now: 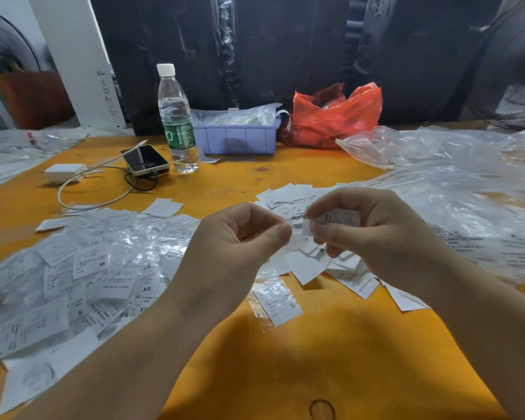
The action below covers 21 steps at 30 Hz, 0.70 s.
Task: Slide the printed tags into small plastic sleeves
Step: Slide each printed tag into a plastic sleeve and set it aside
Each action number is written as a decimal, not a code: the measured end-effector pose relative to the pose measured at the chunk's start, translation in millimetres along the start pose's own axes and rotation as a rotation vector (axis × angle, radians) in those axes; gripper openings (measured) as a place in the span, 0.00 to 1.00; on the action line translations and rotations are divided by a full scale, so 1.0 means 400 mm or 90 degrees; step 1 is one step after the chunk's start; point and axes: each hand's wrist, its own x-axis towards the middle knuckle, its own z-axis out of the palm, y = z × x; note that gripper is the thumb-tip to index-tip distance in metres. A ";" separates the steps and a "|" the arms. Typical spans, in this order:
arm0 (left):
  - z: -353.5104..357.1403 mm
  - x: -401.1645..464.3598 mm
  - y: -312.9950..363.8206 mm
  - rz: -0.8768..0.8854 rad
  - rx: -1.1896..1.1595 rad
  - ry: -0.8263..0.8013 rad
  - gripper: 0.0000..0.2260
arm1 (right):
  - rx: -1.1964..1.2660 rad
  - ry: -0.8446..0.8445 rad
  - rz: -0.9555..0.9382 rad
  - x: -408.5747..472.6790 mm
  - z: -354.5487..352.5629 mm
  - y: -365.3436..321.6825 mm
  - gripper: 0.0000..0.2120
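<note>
Pinching a printed tag (335, 219) in my right hand (373, 228) while my left hand (240, 237) pinches a clear plastic sleeve (288, 237), both up over the loose tags (303, 268) on the orange table (331, 344).

Single head view, wide-angle, looking forward and down across orange table (315, 344). Close on both forearms and hands at centre; far table edge, bottle (176, 122) and dark backdrop at top. Edges bowed by lens.

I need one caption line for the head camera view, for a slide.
Two hands, left and right, pinch a printed tag above scattered tags on an orange table.
</note>
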 end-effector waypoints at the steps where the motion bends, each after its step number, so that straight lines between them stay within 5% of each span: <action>1: 0.000 0.001 0.000 -0.006 -0.005 0.000 0.08 | 0.018 0.015 -0.006 0.000 -0.002 -0.002 0.10; 21: 0.000 0.002 0.002 -0.076 -0.065 -0.048 0.11 | 0.046 -0.038 -0.056 -0.003 0.010 0.005 0.11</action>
